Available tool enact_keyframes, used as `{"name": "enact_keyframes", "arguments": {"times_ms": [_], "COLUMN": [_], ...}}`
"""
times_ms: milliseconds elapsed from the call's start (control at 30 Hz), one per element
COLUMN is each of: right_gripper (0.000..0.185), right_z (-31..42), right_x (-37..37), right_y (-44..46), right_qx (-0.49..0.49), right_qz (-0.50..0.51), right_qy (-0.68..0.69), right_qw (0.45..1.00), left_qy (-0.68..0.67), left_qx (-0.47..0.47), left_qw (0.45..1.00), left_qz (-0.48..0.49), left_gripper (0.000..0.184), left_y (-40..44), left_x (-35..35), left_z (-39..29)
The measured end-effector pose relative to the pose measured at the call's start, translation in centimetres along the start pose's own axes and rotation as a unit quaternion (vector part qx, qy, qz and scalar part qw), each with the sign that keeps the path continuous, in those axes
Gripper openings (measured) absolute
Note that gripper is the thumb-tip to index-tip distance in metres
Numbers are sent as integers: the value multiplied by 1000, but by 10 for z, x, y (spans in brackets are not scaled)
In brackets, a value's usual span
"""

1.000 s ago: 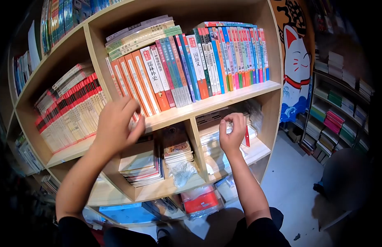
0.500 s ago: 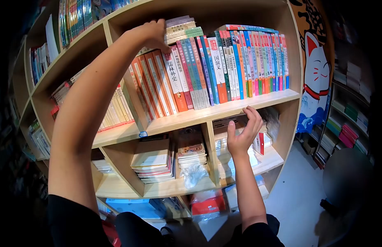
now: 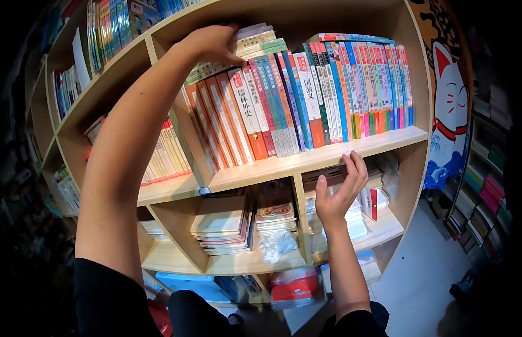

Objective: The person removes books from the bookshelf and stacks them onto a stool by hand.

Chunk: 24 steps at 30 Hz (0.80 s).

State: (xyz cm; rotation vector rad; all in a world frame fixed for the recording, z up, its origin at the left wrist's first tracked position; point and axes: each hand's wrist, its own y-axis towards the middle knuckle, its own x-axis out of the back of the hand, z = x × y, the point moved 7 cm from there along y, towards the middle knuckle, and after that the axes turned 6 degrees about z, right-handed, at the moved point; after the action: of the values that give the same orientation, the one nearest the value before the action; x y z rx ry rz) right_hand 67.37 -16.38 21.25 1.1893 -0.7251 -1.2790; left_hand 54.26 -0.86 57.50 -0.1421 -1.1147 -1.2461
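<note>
My left hand (image 3: pixel 216 45) reaches across to the upper shelf. It grips the left end of a small stack of books (image 3: pixel 258 44) lying flat on top of the upright row, thumb low and fingers above; the fingertips are partly hidden. Below the thumb stands a white and orange book (image 3: pixel 247 112), beside several orange-spined books (image 3: pixel 216 123). My right hand (image 3: pixel 340 194) is raised with fingers apart and nothing in it, just in front of the shelf board's edge (image 3: pixel 328 157). Whether its fingertips touch that edge I cannot tell.
More upright books (image 3: pixel 379 90) fill the shelf's right side, with a blue book (image 3: pixel 356 38) flat on top. Lower compartments hold piled books (image 3: pixel 218 222) and crumpled white plastic (image 3: pixel 278 246). A cat-painted panel (image 3: pixel 451 101) stands at the right.
The view has shifted slightly, so the shelf sits a little further right and lower in the picture. Both hands keep nearly the same places at the shelf.
</note>
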Motion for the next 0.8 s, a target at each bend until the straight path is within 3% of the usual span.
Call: {"name": "enact_keyframes", "arguments": {"times_ms": [67, 333, 433, 600, 800], "right_gripper": [59, 58, 58, 59, 61], "right_z": [1, -4, -3, 2, 4], "right_x": [-3, -4, -3, -2, -3], "right_y": [-2, -5, -4, -3, -2], "right_qx": [-7, -4, -4, -17, -24], "right_qz": [8, 24, 31, 40, 52], "right_qy": [-8, -21, -14, -7, -9], "right_qw": [1000, 1000, 999, 999, 998], "left_qy": [122, 166, 104, 162, 177], "left_qx": [-20, 44, 33, -1, -33], "left_qw": [991, 985, 994, 986, 982], "left_qz": [-58, 6, -4, -33, -54], "left_gripper": [92, 83, 84, 87, 77], "left_y": [1, 4, 2, 2, -7], "left_x": [4, 5, 10, 7, 19], "left_z": [-9, -35, -32, -33, -42]}}
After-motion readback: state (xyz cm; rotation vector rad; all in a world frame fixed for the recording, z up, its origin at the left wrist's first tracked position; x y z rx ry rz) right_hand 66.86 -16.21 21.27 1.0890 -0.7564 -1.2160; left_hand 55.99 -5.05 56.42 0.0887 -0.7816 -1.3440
